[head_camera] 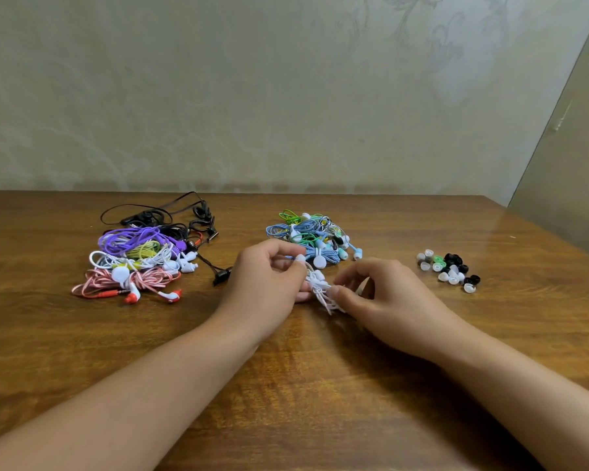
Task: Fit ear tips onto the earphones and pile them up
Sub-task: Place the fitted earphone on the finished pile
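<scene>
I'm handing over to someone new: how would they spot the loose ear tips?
Start at the wooden table and go to its right side, beyond the right hand. The loose ear tips sit there as a small cluster. Unlike the two earphone heaps, they have no cables, just black, white and green caps.

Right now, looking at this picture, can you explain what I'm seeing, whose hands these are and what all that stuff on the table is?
This is one picture from a camera worn on a person's head, looking down at their own bare hands over a wooden table. The left hand and the right hand together hold a white earphone bundle. On the left lies a mixed pile of earphones, purple, pink, white and black. Behind the hands is a blue and green pile. To the right sits a small heap of loose ear tips.
</scene>
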